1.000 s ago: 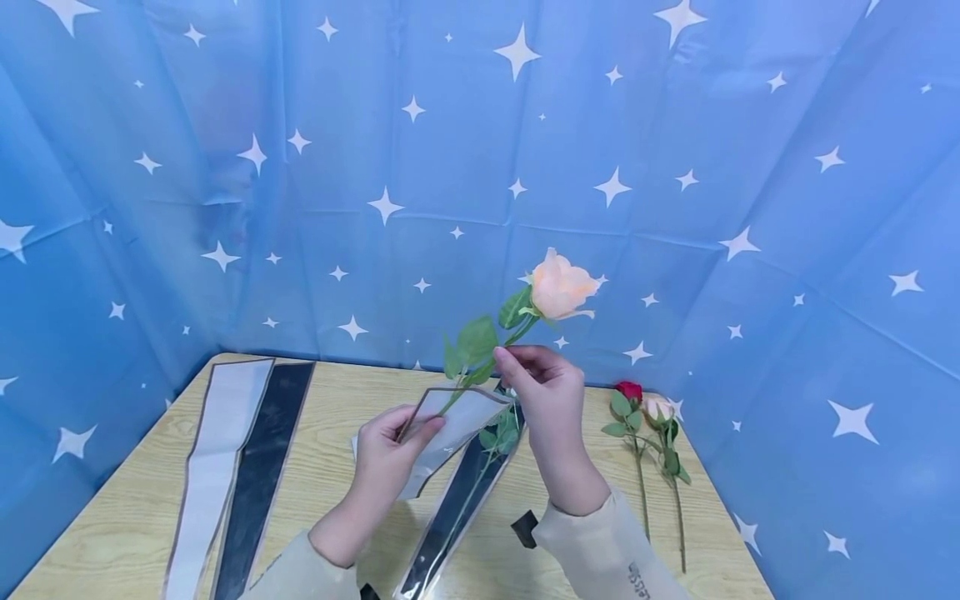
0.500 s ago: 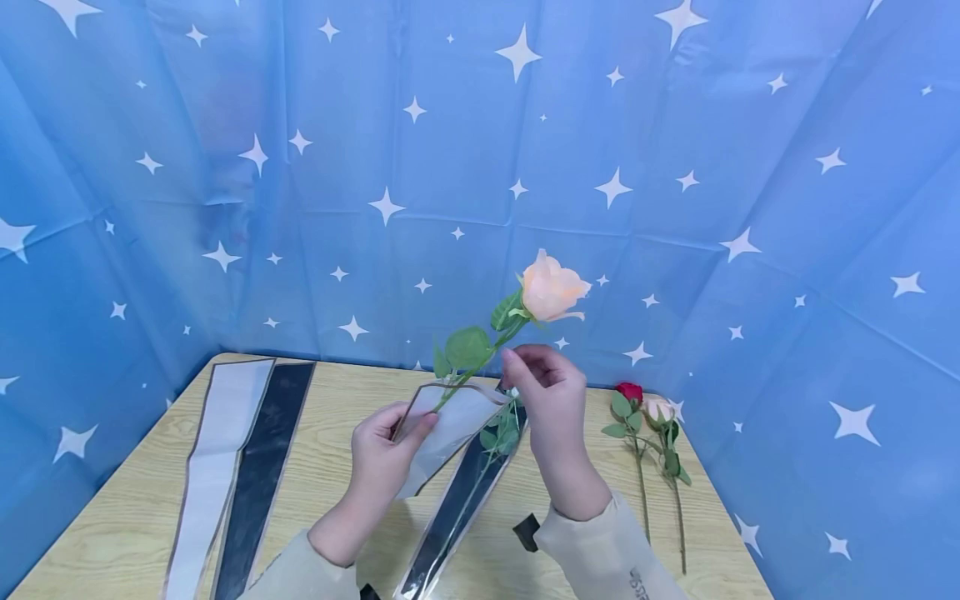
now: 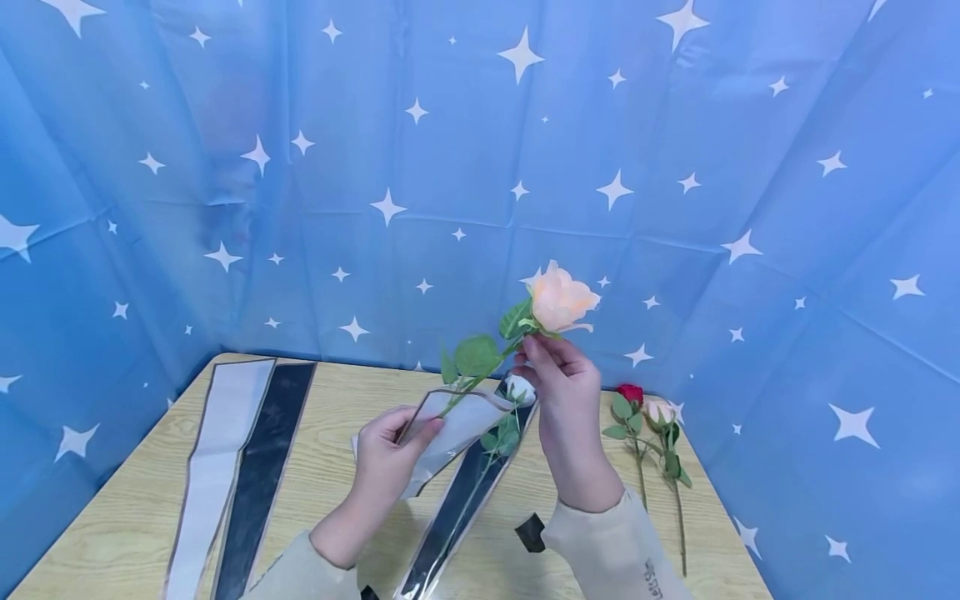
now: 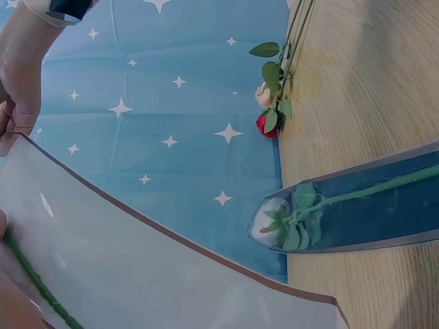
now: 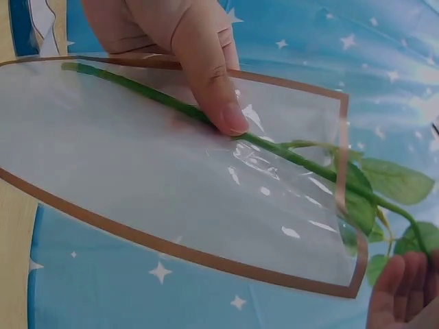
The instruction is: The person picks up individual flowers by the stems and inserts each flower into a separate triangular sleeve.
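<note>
In the head view my left hand point(image 3: 386, 446) grips a white flower sleeve point(image 3: 457, 433) with a brown border, held above the table. A peach rose point(image 3: 561, 300) leans up to the right out of its mouth. My right hand point(image 3: 566, 400) pinches the rose's stem just under the bloom. In the right wrist view the lower green stem point(image 5: 161, 101) lies inside the clear front of the sleeve, and my left thumb point(image 5: 216, 103) presses on it through the film. The leaves point(image 5: 396, 179) stick out past the sleeve's edge.
A dark sleeve point(image 3: 465, 508) holding a white rose point(image 3: 520, 389) lies on the table point(image 3: 360, 383) beneath my hands. Further left lie a white sleeve point(image 3: 217, 450) and a dark sleeve point(image 3: 273, 467). A red rose point(image 3: 628, 393) and a pale rose point(image 3: 660, 410) lie on the right.
The bloom shifted slightly left, then back right. My right hand has moved from lower on the stem up to just under the bloom. My left hand keeps its grip on the sleeve.
</note>
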{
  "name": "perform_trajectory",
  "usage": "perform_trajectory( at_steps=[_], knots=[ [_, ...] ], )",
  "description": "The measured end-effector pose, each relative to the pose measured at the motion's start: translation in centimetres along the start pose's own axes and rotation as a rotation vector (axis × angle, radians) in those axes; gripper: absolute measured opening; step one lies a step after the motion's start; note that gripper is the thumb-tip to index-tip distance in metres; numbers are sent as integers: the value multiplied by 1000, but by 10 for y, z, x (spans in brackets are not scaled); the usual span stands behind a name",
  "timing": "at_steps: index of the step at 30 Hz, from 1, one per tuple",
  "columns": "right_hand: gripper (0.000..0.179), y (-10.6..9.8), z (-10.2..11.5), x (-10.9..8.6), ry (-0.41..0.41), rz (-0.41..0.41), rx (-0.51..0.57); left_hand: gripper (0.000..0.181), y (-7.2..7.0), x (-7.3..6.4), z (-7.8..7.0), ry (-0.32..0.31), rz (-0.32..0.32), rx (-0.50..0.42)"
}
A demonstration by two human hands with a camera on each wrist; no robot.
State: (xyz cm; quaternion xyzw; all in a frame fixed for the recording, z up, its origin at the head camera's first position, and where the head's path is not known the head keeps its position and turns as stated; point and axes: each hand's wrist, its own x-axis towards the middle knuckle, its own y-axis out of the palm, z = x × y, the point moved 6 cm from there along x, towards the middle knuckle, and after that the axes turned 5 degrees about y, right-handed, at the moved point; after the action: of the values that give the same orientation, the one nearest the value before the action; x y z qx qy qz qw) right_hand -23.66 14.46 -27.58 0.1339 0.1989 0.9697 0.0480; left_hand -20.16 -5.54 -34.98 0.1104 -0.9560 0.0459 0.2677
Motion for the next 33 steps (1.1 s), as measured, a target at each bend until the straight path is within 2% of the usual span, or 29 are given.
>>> perform_trajectory(
  at_steps=[6,12,16,23,30,33],
  knots=[
    [13,0,3,2,-27,11,-78,8,1,0,1,-46,29,-4],
    [10,3,7,0,-36,15,-107,8,0,2,3,-73,31,18],
    [5,6,13,-5,-86,22,-149,8,-1,2,4,-99,22,35],
    [16,11,20,-13,-189,39,-205,12,-2,2,5,-118,-10,68],
    [17,11,23,-15,-245,37,-202,18,-1,2,33,-152,-13,101],
    [19,12,23,-15,-256,34,-214,20,-1,2,39,-144,-10,101]
  ],
)
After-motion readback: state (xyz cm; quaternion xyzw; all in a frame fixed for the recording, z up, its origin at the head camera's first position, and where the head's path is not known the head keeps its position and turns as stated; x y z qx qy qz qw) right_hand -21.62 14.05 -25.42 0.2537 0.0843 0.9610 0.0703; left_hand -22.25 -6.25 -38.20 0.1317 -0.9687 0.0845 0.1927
